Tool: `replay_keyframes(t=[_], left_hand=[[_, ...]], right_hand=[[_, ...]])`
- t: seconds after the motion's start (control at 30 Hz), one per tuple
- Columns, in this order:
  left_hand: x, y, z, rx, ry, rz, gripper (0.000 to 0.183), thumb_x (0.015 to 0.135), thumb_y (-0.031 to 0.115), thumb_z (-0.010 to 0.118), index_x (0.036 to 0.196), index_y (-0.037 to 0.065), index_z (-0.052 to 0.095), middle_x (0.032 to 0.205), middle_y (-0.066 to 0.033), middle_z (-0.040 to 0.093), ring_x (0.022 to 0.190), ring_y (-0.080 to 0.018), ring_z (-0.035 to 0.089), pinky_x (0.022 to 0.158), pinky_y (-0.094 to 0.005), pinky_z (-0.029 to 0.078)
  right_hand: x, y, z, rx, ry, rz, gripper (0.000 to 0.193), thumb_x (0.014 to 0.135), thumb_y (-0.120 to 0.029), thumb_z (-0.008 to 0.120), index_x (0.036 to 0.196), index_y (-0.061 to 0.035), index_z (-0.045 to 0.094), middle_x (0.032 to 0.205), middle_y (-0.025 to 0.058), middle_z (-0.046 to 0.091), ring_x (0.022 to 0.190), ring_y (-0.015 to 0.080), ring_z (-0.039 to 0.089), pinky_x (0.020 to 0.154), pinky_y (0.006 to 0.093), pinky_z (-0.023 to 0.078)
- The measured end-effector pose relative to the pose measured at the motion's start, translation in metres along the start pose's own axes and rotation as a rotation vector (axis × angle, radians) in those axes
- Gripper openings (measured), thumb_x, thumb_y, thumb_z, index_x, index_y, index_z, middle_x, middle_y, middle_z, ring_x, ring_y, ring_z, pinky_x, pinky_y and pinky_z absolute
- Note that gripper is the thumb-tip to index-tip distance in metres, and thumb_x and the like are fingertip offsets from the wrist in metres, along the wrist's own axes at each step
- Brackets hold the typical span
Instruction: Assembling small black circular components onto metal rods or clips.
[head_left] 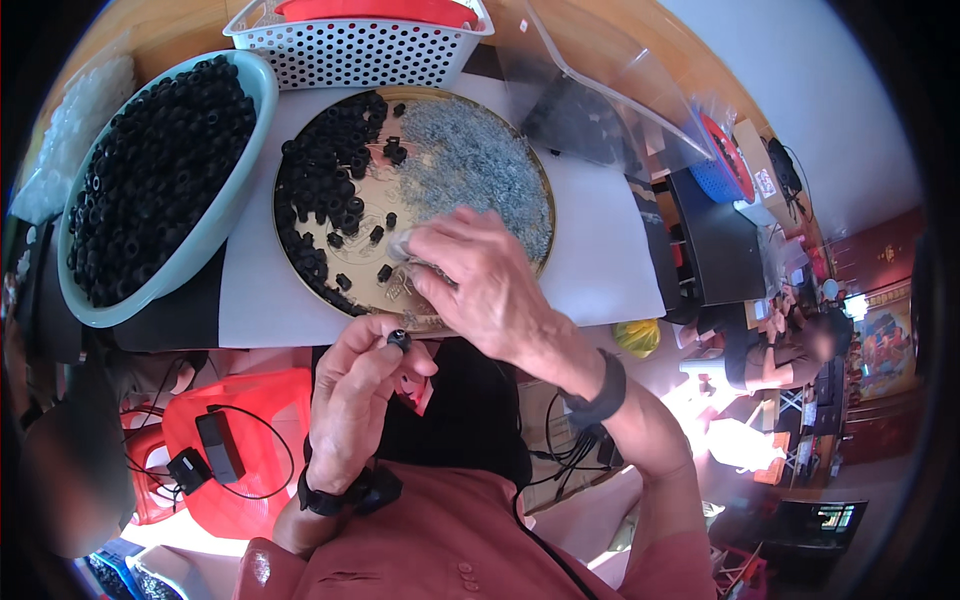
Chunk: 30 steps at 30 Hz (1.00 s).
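Observation:
My left hand (348, 395) is closed in a pinch near the table's front edge, with a small black cylindrical part (399, 341) between thumb and fingers. Over the front of a round gold tray (374, 197), my right hand (482, 285) has its fingers bent together. Something whitish shows at its fingertips, but what it grips, if anything, I cannot make out. Loose black parts (325, 165) lie across the tray's left side, with several stray ones near my right fingertips. A heap of tiny silvery-blue pieces (470, 150) covers the tray's right side.
Left of the tray stands a pale green basin (262, 110) full of black parts. Behind it are a white perforated basket (360, 58) and, to the right, a clear plastic box (640, 115). A red chair (240, 400) stands at left. Another person (785, 360) sits far right.

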<state>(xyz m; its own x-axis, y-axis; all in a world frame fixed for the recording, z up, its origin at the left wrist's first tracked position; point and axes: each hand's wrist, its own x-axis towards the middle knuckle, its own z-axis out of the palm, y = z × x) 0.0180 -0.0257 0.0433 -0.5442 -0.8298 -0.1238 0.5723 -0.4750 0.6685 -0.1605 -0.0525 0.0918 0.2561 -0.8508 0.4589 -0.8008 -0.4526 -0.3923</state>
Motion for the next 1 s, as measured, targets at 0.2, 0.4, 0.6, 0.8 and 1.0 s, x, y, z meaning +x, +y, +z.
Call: replay_keyframes(t=[0.2,0.4,0.6,0.8,1.0], left_hand=[[-0.001,0.000,-0.005,0.015,0.004,0.003,0.020,0.094,0.007,0.046,0.110,-0.001,0.055,0.087,-0.0136,0.065,0.067,-0.0117,0.056,0.061,-0.0268,0.048],[-0.002,0.004,-0.004,0.052,0.002,0.016,0.020,0.094,0.008,0.047,0.108,-0.002,0.056,0.087,-0.0127,0.066,0.067,-0.0100,0.055,0.060,-0.0250,0.048],[0.000,-0.002,0.003,0.136,-0.001,0.047,0.021,0.094,0.008,0.048,0.110,-0.002,0.056,0.087,-0.0108,0.067,0.069,-0.0083,0.056,0.062,-0.0226,0.048],[-0.005,-0.008,0.015,0.222,-0.008,0.042,0.023,0.094,0.008,0.050,0.113,-0.003,0.056,0.090,-0.0102,0.068,0.077,-0.0104,0.062,0.066,-0.0222,0.049],[-0.006,-0.015,0.018,0.334,-0.022,0.088,0.024,0.094,0.007,0.051,0.115,-0.004,0.055,0.091,-0.0097,0.068,0.082,-0.0110,0.063,0.072,-0.0225,0.049]], right_hand=[[0.021,0.010,0.008,-0.235,-0.246,-0.036,0.020,0.072,-0.007,0.071,0.091,-0.0066,0.065,0.088,0.0064,0.065,0.084,0.0263,0.057,0.078,0.0403,0.041],[0.009,0.000,0.001,0.475,0.073,0.245,0.018,0.081,0.003,0.063,0.098,0.0001,0.064,0.094,0.0083,0.067,0.085,0.0142,0.066,0.078,0.0307,0.053],[-0.036,-0.023,-0.017,0.867,-0.108,0.572,0.019,0.088,0.007,0.057,0.107,0.0060,0.062,0.100,0.0065,0.065,0.088,0.0097,0.063,0.079,0.0235,0.053],[-0.058,-0.031,-0.024,0.740,-0.067,0.390,0.016,0.090,0.007,0.058,0.104,0.0053,0.065,0.097,0.0049,0.063,0.077,0.0046,0.055,0.066,0.0202,0.046],[-0.067,-0.023,-0.019,0.634,0.028,0.241,0.014,0.087,0.009,0.059,0.099,0.0050,0.064,0.098,0.0109,0.065,0.079,0.0163,0.064,0.069,0.0274,0.051]])
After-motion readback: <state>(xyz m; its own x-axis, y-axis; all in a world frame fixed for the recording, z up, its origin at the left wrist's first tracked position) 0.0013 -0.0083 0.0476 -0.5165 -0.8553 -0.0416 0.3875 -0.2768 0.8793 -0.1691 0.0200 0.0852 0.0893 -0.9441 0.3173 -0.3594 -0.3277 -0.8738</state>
